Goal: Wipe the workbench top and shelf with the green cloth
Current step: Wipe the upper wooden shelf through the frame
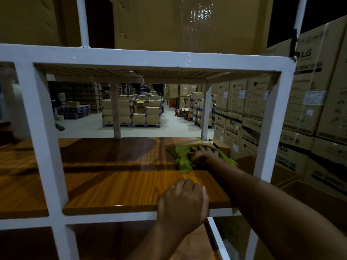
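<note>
A crumpled green cloth [181, 158] lies on the glossy brown wooden workbench top [112, 177], toward its far right corner. My right hand [203, 154] reaches in through the white frame and presses flat on the cloth, fingers spread forward. My left hand [183, 201] rests on the front edge of the top, with its fingers curled over the wood. Above the top runs a slatted shelf [150, 73] inside the white metal frame [142, 57]. A lower wooden shelf [112, 239] shows below the front rail, dim.
White frame posts stand at the left [40, 137] and right [270, 128] of the opening. Big cardboard boxes [187, 23] sit on the upper shelf. Stacked appliance cartons [309, 109] rise close on the right. Pallets of boxes [131, 113] fill the warehouse floor behind.
</note>
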Action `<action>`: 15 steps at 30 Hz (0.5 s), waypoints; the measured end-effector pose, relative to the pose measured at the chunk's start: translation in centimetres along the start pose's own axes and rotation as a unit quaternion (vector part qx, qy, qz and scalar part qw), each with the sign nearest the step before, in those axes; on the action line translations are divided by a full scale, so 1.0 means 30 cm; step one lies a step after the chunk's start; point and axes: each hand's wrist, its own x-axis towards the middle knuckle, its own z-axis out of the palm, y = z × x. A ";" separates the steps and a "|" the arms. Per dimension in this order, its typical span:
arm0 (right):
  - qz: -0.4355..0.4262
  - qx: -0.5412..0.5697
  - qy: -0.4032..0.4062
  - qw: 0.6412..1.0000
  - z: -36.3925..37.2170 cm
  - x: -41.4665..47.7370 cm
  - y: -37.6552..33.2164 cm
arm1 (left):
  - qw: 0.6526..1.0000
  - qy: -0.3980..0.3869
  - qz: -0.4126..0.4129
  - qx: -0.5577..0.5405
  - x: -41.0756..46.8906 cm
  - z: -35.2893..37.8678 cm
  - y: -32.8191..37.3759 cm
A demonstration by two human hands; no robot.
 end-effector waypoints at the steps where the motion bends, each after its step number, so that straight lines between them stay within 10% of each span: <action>1: -0.005 -0.002 -0.002 1.000 0.004 0.012 0.002 | 1.000 0.001 0.003 0.002 -0.001 0.000 0.000; 15: 0.006 0.014 0.010 1.000 0.015 -0.281 -0.050 | 0.996 -0.029 -0.025 -0.086 -0.008 -0.022 0.000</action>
